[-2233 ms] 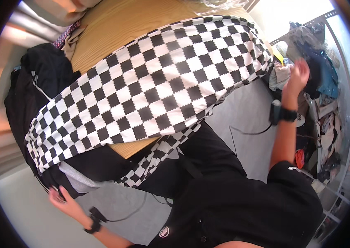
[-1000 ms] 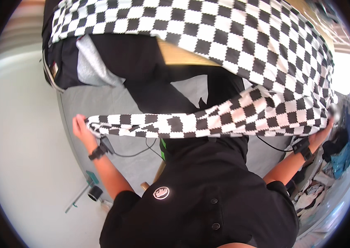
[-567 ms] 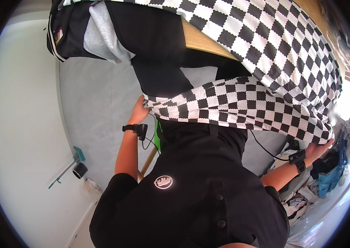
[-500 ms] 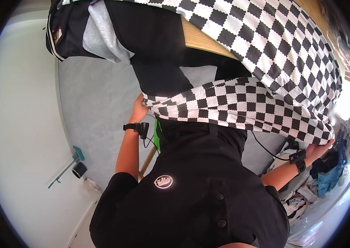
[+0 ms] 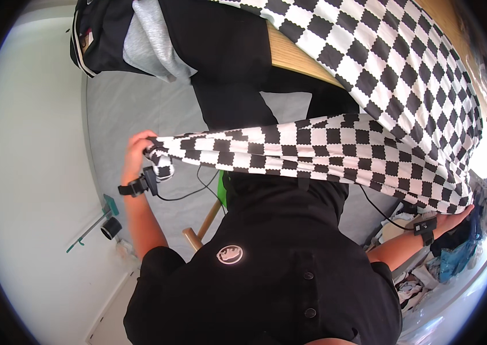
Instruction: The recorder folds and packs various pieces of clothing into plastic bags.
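Note:
A black-and-white checkered cloth [image 5: 404, 75] drapes over the wooden table and hangs down off its near side. Its near edge, gathered into a long band, stretches across in front of my waist. At the left end of that band my left hand [image 5: 139, 150] is closed around the bunched fabric, and a short tail dangles below the fingers. My right hand [image 5: 454, 219] is at the band's lower right corner, gripping the edge; its fingers are partly hidden by the cloth. The fabric between my hands looks taut, with lengthwise folds.
Black clothing with a grey piece [image 5: 154, 43] hangs over the wooden table [image 5: 298, 54] at the upper left. A wooden chair part [image 5: 204, 227] stands by my left side. Piled clothes [image 5: 456, 253] lie at the right. A green-handled tool [image 5: 88, 231] leans near the white wall [image 5: 31, 144].
My left hand has moved left and slightly down, pulling the cloth's end out longer and straighter. My right hand has shifted slightly right and down with its corner.

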Motion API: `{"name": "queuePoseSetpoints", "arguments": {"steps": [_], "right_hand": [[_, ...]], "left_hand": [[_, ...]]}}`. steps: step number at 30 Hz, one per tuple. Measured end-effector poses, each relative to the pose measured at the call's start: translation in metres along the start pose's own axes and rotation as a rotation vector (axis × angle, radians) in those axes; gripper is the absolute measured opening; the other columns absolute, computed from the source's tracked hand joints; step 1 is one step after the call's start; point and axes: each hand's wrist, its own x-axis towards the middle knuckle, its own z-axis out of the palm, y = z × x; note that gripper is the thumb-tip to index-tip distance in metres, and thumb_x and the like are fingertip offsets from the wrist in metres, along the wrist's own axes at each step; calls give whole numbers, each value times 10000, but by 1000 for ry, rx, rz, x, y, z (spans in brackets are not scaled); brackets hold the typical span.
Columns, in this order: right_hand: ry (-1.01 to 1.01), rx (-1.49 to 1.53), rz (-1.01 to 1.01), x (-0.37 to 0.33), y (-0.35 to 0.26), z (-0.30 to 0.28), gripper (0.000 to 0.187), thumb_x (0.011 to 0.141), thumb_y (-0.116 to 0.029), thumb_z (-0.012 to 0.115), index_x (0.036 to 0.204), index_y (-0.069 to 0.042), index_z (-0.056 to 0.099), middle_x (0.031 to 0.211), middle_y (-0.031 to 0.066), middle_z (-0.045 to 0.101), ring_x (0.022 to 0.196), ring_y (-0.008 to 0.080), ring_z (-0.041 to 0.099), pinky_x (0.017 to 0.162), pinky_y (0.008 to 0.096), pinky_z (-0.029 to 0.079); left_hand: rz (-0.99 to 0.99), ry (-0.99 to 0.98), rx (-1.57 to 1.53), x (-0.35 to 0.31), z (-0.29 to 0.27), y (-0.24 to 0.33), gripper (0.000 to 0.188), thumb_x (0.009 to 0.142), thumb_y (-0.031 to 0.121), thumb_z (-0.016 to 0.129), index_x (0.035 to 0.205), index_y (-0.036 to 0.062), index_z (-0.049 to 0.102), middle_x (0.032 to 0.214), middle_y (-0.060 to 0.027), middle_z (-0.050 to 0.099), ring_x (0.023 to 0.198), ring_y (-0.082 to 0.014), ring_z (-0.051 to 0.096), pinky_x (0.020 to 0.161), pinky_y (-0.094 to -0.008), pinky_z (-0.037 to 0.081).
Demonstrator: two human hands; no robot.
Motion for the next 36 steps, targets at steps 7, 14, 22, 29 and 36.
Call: {"name": "queuePoseSetpoints", "arguments": {"steps": [7, 14, 22, 29, 36], "right_hand": [[-11, -14, -35, 13, 0, -11, 487, 950, -392, 440, 1275, -31, 475, 1287, 113, 519, 1156, 258, 518, 984, 396, 424], [-108, 48, 1, 51, -1, -55, 442, 950, -350, 458, 1249, -28, 500, 1254, 109, 546, 1133, 256, 535, 967, 386, 439], [-92, 105, 25, 55, -4, -53, 391, 952, -324, 454, 1201, -36, 540, 1219, 105, 570, 1101, 251, 558, 930, 392, 466], [-31, 113, 62, 29, -5, -16, 394, 957, -337, 436, 1199, -45, 542, 1218, 101, 572, 1129, 251, 537, 993, 391, 407], [-59, 40, -80, -17, -14, 21, 442, 960, -244, 438, 1370, -87, 380, 1320, 69, 446, 1232, 197, 417, 1030, 354, 346]], "left_hand": [[145, 254, 427, 13, 0, 26, 152, 776, 46, 468, 814, -14, 602, 657, 14, 548, 599, -61, 448, 532, -227, 337], [201, 254, 106, 34, 0, 30, 151, 814, 30, 506, 897, -5, 626, 742, -11, 593, 696, -81, 504, 625, -237, 388], [-603, 50, 14, 59, 63, -96, 653, 756, 174, 625, 1334, 28, 359, 1068, -129, 612, 998, -247, 588, 866, -412, 449], [-329, -114, -1174, 61, 149, -122, 660, 816, -35, 422, 1434, 57, 211, 1389, -168, 386, 1255, -331, 402, 1038, -487, 340], [5, 357, -834, 44, 134, -119, 618, 793, -82, 507, 1382, 15, 345, 1301, -165, 490, 1174, -241, 490, 997, -362, 390]]}}
